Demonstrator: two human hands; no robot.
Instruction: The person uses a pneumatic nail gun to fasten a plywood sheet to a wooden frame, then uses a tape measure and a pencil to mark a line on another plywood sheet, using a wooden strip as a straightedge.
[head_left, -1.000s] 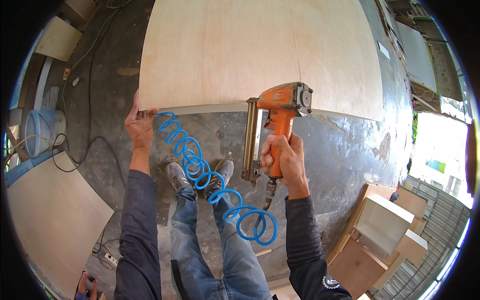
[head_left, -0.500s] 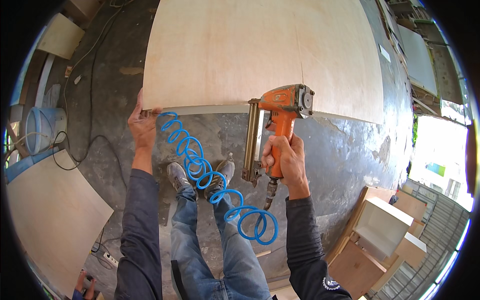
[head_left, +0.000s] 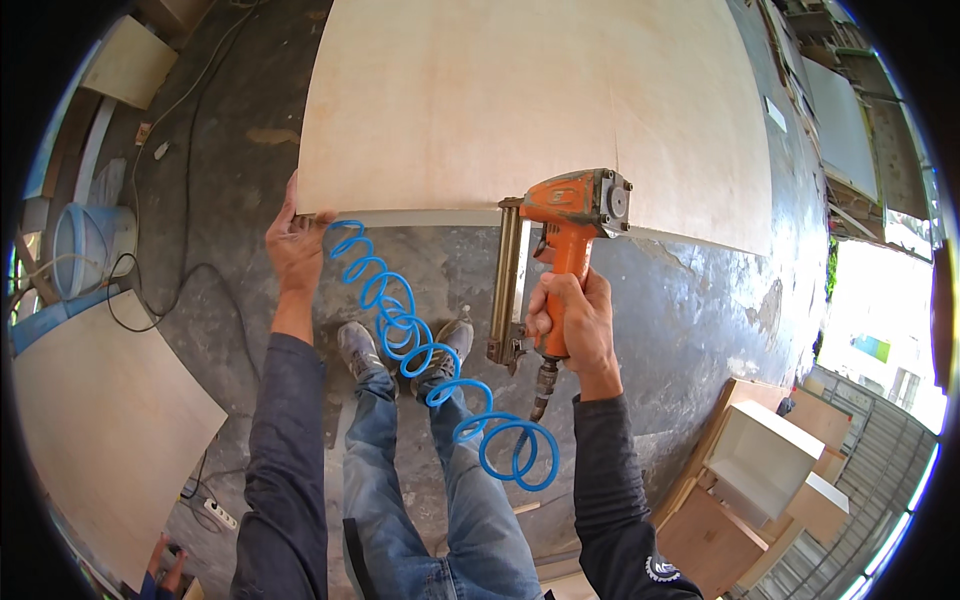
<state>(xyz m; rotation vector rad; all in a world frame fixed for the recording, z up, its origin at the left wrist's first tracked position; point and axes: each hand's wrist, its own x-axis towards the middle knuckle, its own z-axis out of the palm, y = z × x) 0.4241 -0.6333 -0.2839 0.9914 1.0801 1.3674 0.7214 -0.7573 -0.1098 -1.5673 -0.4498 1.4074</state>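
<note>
My left hand [head_left: 294, 252] grips the near left corner of a large pale plywood panel [head_left: 450, 110], one finger along its side and the thumb at the near edge. In my right hand [head_left: 580, 325] is an orange pneumatic nail gun [head_left: 572, 215], fingers wrapped round its handle. The gun's head overlaps the panel's near edge in view, and its long metal magazine points back toward me. Whether it touches the panel I cannot tell. A coiled blue air hose [head_left: 400, 330] stretches from beside my left hand toward the fitting under the gun's handle.
A second plywood sheet [head_left: 120, 420] lies at left, near a blue-white bucket [head_left: 85, 250], dark cables and a white power strip [head_left: 220, 514]. White box cabinets [head_left: 765, 450] stand at lower right. My shoes are on the worn grey floor [head_left: 700, 310]. Part of another person shows at lower left.
My left hand and the panel's near left corner have shifted slightly right. The nail gun and my right hand stay almost where they were.
</note>
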